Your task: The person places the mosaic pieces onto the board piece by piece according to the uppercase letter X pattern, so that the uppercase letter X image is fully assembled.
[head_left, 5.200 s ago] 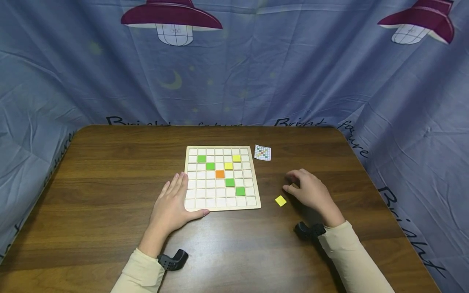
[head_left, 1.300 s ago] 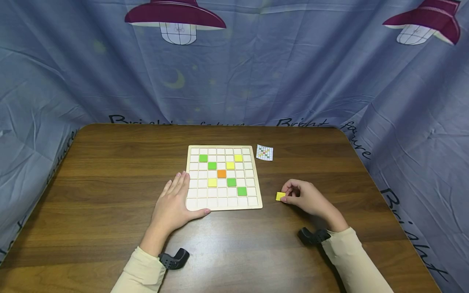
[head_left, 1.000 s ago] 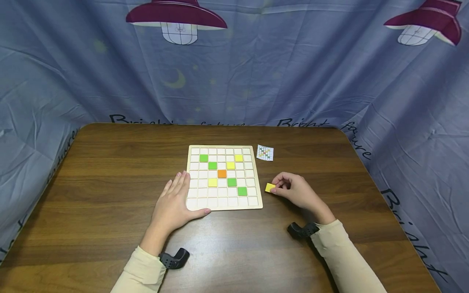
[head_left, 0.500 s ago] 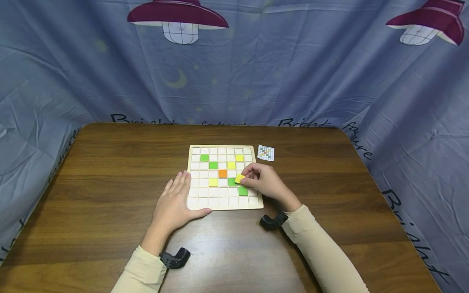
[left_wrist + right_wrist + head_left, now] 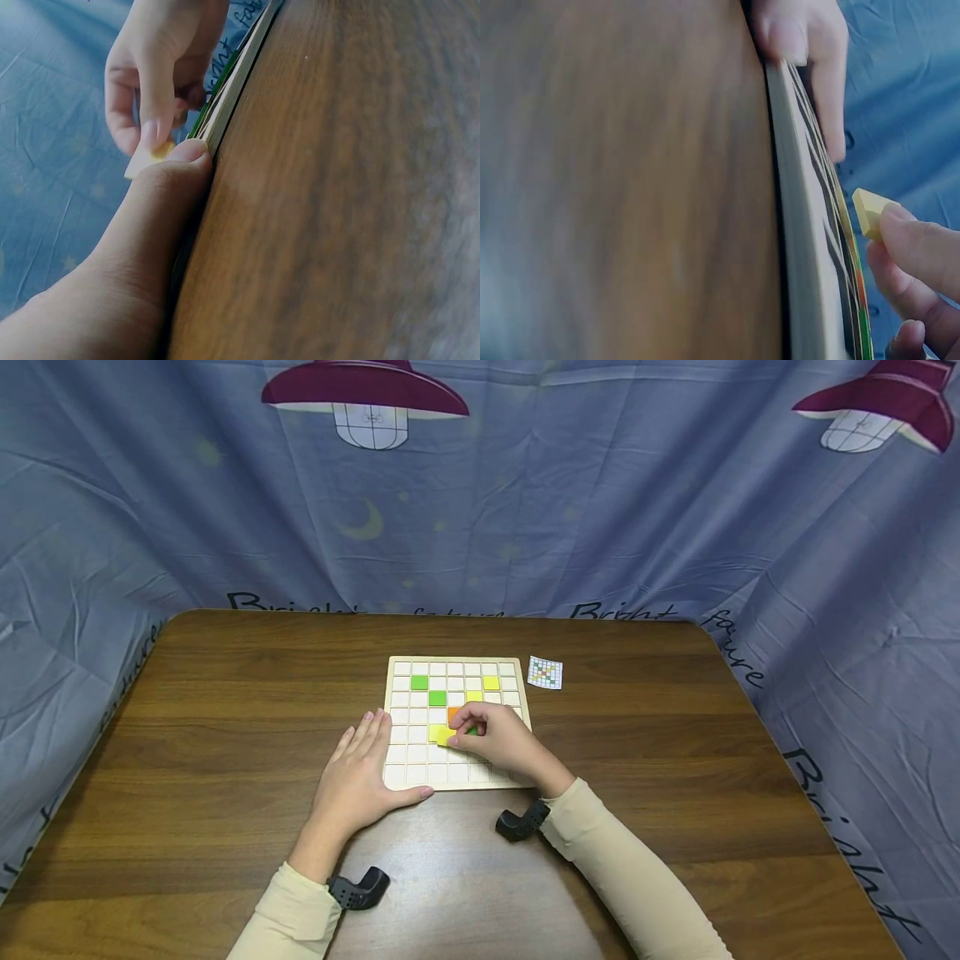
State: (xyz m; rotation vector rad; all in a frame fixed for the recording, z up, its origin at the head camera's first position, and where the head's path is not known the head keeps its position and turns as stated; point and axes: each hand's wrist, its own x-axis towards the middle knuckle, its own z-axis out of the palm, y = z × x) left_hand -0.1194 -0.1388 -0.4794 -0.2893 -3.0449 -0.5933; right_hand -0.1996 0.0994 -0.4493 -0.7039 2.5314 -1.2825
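Note:
A square wooden board (image 5: 459,791) with a grid of white cells lies on the table. My left hand (image 5: 348,768) rests flat along its left edge, thumb on the near edge. Over the board, my right hand (image 5: 498,739) pinches a small yellow square tile (image 5: 870,212) between thumb and fingers. The right wrist view shows this tile apart from the board surface. In the head view it overlaps a yellow tile set in the grid. Green tiles (image 5: 419,682), an orange tile (image 5: 452,713) and yellow tiles (image 5: 491,682) fill other cells; my right hand hides some of them.
A small printed card (image 5: 545,672) with a coloured grid pattern lies off the board's far right corner. The brown wooden table (image 5: 225,693) reaches back to a blue curtain (image 5: 480,527). Black wrist cameras are strapped to both wrists.
My right hand has lifted a yellow tile from the table on the right and carried it left over the board. Another yellow tile has appeared in the grid. My left hand stays put.

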